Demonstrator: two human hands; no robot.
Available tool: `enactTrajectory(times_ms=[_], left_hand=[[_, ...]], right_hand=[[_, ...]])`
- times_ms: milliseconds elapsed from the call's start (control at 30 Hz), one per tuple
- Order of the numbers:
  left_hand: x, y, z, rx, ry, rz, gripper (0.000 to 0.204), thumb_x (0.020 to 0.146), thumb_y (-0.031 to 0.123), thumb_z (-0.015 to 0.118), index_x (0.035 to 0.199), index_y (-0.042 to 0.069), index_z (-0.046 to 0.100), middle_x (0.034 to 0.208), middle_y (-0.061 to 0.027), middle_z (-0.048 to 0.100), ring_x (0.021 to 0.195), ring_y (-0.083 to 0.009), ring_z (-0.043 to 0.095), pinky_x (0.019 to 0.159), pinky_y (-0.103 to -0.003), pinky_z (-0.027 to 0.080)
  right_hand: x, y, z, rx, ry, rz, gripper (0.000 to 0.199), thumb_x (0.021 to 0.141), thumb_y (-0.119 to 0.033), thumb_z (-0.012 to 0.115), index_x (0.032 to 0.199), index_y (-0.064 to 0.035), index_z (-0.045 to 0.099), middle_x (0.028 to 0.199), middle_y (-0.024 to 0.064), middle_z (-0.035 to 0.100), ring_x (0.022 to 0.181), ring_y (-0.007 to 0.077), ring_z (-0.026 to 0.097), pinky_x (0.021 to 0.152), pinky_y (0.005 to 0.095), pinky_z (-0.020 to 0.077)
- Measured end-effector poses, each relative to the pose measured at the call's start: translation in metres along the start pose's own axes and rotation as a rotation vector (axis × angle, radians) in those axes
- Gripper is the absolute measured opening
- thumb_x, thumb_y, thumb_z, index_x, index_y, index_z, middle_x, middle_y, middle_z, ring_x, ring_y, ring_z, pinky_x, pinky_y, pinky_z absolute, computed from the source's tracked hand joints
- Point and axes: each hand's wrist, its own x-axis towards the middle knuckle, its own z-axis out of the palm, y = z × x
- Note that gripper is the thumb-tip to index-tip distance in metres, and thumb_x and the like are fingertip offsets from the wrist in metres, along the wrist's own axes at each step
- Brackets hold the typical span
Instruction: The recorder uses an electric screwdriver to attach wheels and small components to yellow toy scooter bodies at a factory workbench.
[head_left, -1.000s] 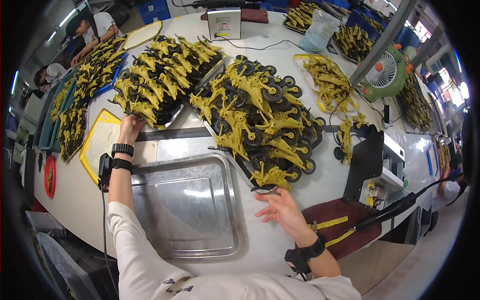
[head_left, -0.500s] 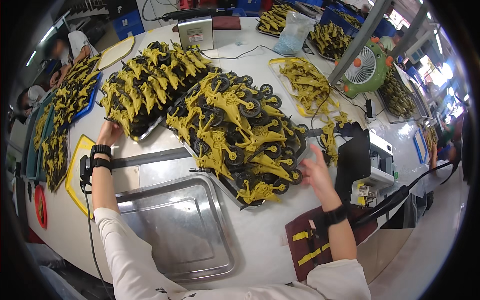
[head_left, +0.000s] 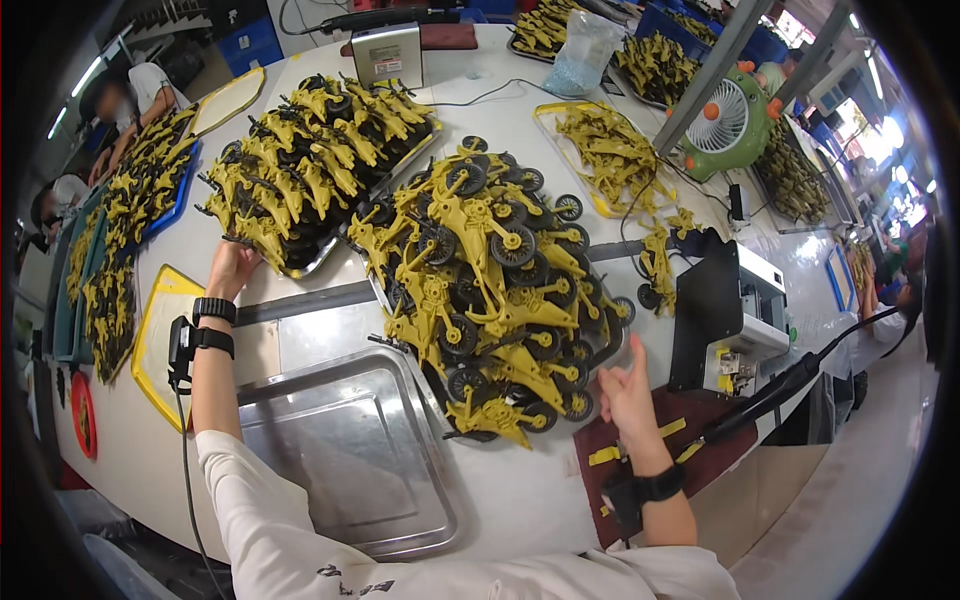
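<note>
The left hand is at the near edge of a silver metal tray heaped with yellow-and-black plastic motorcycle-shaped assemblies; its fingertips are hidden, so whether it grips the rim cannot be told. The right hand is partly curled with its index finger extended, shows nothing in its grasp, and lies just beside the near right corner of a second loaded metal tray; contact cannot be confirmed. That tray rests on the white surface, ahead and to the left of the right hand, under a heap of yellow frames with black spoked wheels. Each assembly should be light and stiff, with fragile thin projections; the full load is probably heavy and liable to slide. Hold the tray by opposite rims, keeping it level. Hold single pieces by the frame body. A flat silver rectangular tray lies between the forearms.
</note>
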Motion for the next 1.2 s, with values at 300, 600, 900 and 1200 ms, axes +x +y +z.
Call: enactTrajectory(times_ms=[300, 600, 900, 1200], left_hand=[[-0.019, 0.003, 0.023, 0.030, -0.131, -0.018, 0.033, 0.094, 0.019, 0.043, 0.125, 0.007, 0.043, 0.119, -0.0066, 0.055, 0.105, -0.0183, 0.055, 0.089, -0.040, 0.046], [0.038, 0.009, 0.045, 0.179, -0.292, -0.157, 0.038, 0.094, 0.030, 0.045, 0.126, 0.010, 0.045, 0.120, -0.0047, 0.054, 0.107, -0.0168, 0.054, 0.093, -0.037, 0.044], [0.086, -0.002, 0.129, 0.338, -0.335, -0.057, 0.031, 0.095, 0.027, 0.042, 0.113, 0.003, 0.053, 0.110, -0.0064, 0.059, 0.092, -0.0158, 0.059, 0.081, -0.035, 0.050], [0.020, 0.021, 0.146, 0.471, -0.141, 0.121, 0.041, 0.088, 0.017, 0.045, 0.124, -0.002, 0.046, 0.112, -0.0134, 0.056, 0.096, -0.0221, 0.057, 0.082, -0.033, 0.047]], right_hand=[[-0.074, 0.010, -0.019, 0.172, 0.004, 0.091, 0.067, 0.088, 0.000, 0.044, 0.141, -0.0165, 0.006, 0.097, 0.0144, 0.056, 0.046, 0.0095, 0.046, 0.038, 0.0220, 0.0396], [-0.083, 0.014, -0.036, 0.266, -0.025, 0.197, 0.053, 0.088, -0.004, 0.042, 0.132, -0.0103, 0.015, 0.090, 0.0165, 0.057, 0.049, 0.0153, 0.054, 0.040, 0.0271, 0.0469], [-0.070, 0.019, -0.039, 0.279, -0.074, 0.258, 0.034, 0.090, -0.003, 0.039, 0.119, -0.0054, 0.022, 0.084, 0.0218, 0.061, 0.046, 0.0152, 0.054, 0.042, 0.0287, 0.0496], [-0.061, 0.017, -0.043, 0.116, -0.255, 0.199, 0.022, 0.095, -0.013, 0.035, 0.113, -0.0055, 0.025, 0.085, 0.0244, 0.062, 0.045, 0.0150, 0.055, 0.041, 0.0253, 0.0474]])
